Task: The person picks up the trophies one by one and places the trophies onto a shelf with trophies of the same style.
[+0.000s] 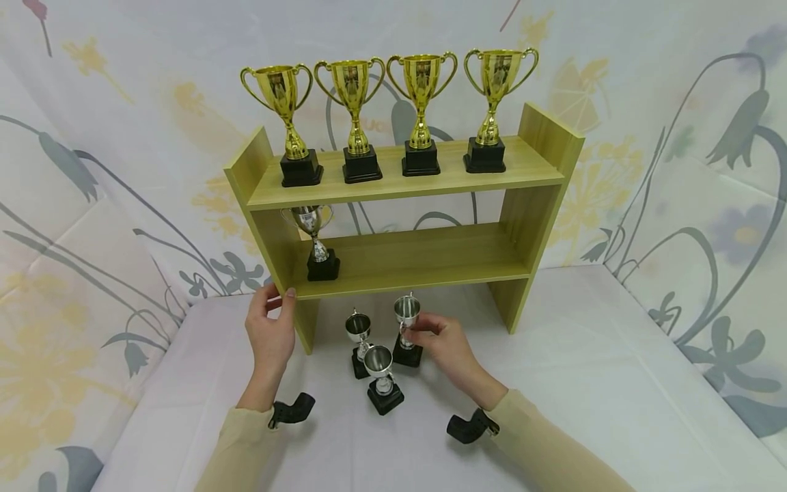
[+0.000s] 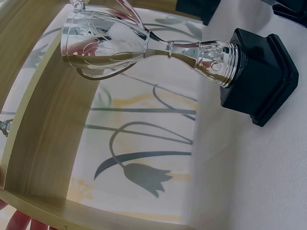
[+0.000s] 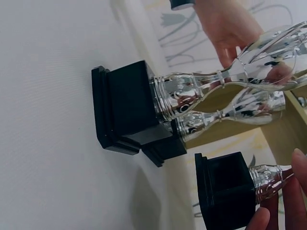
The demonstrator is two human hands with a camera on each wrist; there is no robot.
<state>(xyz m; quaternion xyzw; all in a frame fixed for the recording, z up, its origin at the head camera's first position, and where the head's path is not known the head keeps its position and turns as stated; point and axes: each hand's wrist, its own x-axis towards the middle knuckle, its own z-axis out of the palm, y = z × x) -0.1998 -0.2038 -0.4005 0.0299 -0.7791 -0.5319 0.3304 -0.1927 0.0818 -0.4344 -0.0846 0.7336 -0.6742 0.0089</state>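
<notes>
Pinching the stem of a small silver trophy, the right hand has its thumb and fingertips curled round the metal just below the cup; the trophy stands upright on its black base on the white tabletop, in front of the wooden shelf unit and below its lower board. In the right wrist view the same fingers close on the stem next to that black base. Two more silver trophies stand just beside it: one to its left and one nearer the person, the three forming a tight cluster with bases close together. The left hand grips the front edge of the shelf unit's left upright, with the thumb on the front corner and the fingers wrapped round the panel's outer face. A fourth silver trophy stands at the left end of the lower board, beside that upright. Four gold trophies on black bases stand in a row along the top board. A floral-patterned cloth backs the scene on all sides. Black wrist-camera mounts sit on both beige sleeves.
</notes>
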